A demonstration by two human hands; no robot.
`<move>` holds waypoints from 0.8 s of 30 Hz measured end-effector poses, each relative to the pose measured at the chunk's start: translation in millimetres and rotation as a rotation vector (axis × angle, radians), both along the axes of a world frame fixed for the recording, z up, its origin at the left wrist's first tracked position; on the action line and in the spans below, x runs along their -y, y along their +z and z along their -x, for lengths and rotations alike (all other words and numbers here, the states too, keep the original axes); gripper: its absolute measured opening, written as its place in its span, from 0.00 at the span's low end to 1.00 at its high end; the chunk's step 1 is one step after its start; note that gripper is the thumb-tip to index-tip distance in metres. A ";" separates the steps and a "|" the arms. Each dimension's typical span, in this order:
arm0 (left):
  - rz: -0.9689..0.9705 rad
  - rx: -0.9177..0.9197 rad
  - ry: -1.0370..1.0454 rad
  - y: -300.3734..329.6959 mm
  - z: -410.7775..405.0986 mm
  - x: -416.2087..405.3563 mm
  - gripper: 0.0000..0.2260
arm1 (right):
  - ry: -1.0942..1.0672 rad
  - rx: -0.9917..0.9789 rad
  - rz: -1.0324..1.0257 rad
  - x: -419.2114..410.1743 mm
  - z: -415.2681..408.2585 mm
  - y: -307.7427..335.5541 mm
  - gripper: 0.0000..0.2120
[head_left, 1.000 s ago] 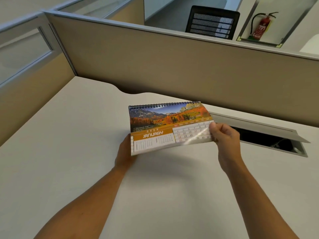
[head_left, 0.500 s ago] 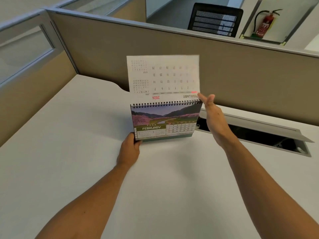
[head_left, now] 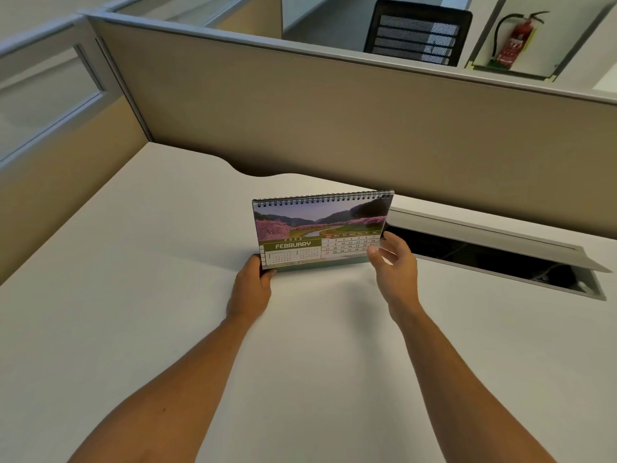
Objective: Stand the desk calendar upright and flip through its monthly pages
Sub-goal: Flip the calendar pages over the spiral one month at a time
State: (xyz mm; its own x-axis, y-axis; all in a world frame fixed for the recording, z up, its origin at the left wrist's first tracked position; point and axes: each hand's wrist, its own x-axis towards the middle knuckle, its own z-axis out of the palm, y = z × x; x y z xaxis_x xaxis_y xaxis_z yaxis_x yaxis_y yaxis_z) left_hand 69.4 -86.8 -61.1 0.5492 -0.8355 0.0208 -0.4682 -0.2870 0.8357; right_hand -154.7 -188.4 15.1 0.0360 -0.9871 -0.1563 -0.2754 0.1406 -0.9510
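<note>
The spiral-bound desk calendar [head_left: 320, 225] stands upright on the white desk [head_left: 133, 295], near its back edge. It shows the February page, with pink trees and green hills above the date grid. My left hand [head_left: 250, 285] grips the calendar's lower left corner. My right hand [head_left: 394, 262] is at the lower right corner of the page, fingers spread and touching its edge. The January page is out of sight behind the calendar.
A beige partition [head_left: 334, 121] closes the desk at the back and left. An open cable hatch [head_left: 484, 252] with a raised lid lies in the desk to the right of the calendar. Beyond the partition are a black chair [head_left: 417, 31] and a red fire extinguisher [head_left: 514, 41].
The January page was lifted by my right hand, swung up over the spiral and dropped behind. February now shows. My right hand came back down to the page's lower right corner.
</note>
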 end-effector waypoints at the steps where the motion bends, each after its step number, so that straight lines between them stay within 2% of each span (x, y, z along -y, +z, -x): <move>1: -0.002 -0.001 0.000 -0.1 -0.1 0.0 0.13 | -0.007 0.002 -0.013 2.0 -1.3 0.2 0.21; 4: 0.002 -0.005 -0.002 -0.5 -0.6 -0.3 0.14 | 0.027 -0.004 -0.039 7.1 -2.4 0.6 0.20; 13: -0.004 -0.012 0.000 0.8 0.1 0.0 0.14 | -0.028 0.020 -0.010 18.2 7.3 -3.6 0.09; 19: -0.014 -0.015 -0.004 1.9 0.3 -0.5 0.13 | -0.009 0.001 0.071 11.7 10.5 0.6 0.10; 24: 0.002 0.010 -0.018 4.7 -0.7 -3.4 0.12 | 0.006 -0.054 0.149 6.7 23.1 7.4 0.04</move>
State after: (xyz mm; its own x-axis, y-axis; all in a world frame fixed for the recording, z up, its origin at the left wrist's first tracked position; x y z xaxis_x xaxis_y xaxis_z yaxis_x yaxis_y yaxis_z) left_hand 70.0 -83.4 -56.5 0.5338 -0.8451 0.0277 -0.4815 -0.2768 0.8316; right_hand -177.8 -195.1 22.5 0.0377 -0.9992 -0.0096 -0.3269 -0.0033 -0.9450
